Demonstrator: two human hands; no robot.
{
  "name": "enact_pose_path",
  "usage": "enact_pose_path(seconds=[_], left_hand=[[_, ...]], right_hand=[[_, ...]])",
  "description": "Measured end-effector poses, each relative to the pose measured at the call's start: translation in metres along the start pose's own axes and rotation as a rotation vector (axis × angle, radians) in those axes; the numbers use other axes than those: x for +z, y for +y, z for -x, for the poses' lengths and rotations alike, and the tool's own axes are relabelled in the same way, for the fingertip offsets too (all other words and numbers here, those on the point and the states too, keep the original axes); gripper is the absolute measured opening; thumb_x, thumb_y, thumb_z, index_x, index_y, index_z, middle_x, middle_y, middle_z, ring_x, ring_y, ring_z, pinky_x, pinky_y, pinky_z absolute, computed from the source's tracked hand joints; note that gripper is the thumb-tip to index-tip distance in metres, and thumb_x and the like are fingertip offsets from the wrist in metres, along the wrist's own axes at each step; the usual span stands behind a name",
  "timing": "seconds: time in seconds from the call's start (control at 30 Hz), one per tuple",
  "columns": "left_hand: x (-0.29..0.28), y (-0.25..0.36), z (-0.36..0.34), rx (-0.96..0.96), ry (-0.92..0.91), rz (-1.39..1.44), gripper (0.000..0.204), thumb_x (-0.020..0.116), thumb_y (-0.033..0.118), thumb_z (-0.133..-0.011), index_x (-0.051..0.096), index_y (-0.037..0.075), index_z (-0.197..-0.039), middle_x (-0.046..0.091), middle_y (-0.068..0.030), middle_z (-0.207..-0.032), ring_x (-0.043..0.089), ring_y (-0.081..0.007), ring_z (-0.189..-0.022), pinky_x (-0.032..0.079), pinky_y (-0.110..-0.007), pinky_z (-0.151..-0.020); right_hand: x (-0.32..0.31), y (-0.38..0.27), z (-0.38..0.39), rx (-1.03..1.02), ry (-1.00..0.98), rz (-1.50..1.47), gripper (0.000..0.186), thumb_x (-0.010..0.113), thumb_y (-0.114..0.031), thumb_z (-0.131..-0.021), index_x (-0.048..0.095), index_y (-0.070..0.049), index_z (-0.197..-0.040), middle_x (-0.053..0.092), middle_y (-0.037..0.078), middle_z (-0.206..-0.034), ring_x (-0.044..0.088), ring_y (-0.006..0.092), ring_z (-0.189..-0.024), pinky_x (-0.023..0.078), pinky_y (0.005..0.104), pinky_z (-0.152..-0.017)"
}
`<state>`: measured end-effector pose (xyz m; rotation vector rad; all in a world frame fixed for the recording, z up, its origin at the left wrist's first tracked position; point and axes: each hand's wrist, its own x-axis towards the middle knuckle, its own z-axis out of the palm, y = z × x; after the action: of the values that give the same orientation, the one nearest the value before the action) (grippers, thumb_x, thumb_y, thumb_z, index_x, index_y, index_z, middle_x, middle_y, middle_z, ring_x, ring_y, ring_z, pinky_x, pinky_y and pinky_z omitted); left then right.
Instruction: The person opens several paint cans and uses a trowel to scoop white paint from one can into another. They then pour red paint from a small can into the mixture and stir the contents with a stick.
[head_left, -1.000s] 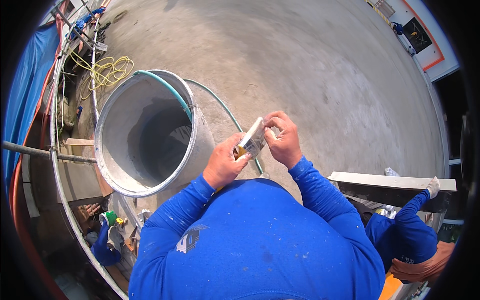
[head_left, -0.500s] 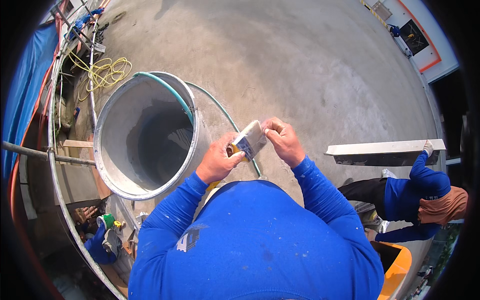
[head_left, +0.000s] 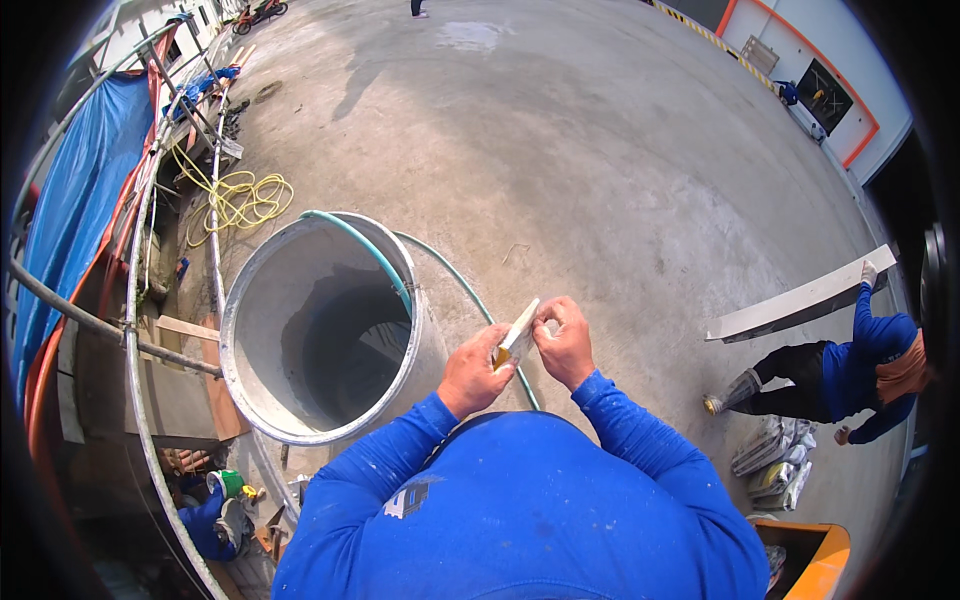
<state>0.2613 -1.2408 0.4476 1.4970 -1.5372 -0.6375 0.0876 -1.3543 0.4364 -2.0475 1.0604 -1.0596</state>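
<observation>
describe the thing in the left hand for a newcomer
Find the big grey tub. Just to its right, the person's left hand holds a small, slim object. Its pale top and yellow lower part set it apart from the teal hose behind.

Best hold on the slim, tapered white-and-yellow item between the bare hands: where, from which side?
Slim, tapered white-and-yellow item: I'd take its yellow lower part, coming from the left, thumb opposing fingers. The left grip holds it there; the narrow white part slants up and away, leaving its far end clear. Right grip is close on the other side.
</observation>
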Motion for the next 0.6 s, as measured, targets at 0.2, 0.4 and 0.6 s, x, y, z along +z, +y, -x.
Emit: enact_pose_path(seconds=[0.2, 0.4, 0.6], left_hand=[[0.002, 0.011, 0.003, -0.018, 0.009, -0.153, 0.047, 0.077, 0.013, -0.085, 0.065, 0.011, -0.131, 0.069, -0.0146, -0.118, 0.071, -0.0394, -0.103, 0.059, -0.047, -0.086], [0.006, 0.014, 0.002, 0.039, -0.004, -0.248, 0.051, 0.078, 0.013, -0.084, 0.064, 0.011, -0.133, 0.066, -0.0128, -0.116, 0.072, -0.0381, -0.095, 0.06, -0.047, -0.079], [0.012, 0.008, 0.002, 0.081, 0.012, -0.267, 0.054, 0.077, 0.011, -0.082, 0.064, 0.01, -0.135, 0.066, -0.0125, -0.116, 0.072, -0.0385, -0.093, 0.06, -0.047, -0.078]], right_hand=[[0.003, 0.011, -0.001, 0.056, -0.066, 0.127, 0.013, 0.078, -0.018, -0.084, 0.072, -0.006, -0.083, 0.068, 0.015, -0.098, 0.067, 0.0346, -0.099, 0.053, 0.0482, -0.084], [0.015, 0.043, 0.011, 0.201, -0.109, -0.046, 0.015, 0.073, -0.02, -0.093, 0.078, -0.006, -0.094, 0.072, 0.015, -0.101, 0.069, 0.0272, -0.096, 0.053, 0.0409, -0.081], [0.015, 0.029, 0.01, 0.498, -0.289, -0.382, 0.019, 0.064, -0.015, -0.1, 0.076, -0.001, -0.099, 0.076, 0.015, -0.089, 0.072, 0.0245, -0.078, 0.055, 0.0375, -0.073]])
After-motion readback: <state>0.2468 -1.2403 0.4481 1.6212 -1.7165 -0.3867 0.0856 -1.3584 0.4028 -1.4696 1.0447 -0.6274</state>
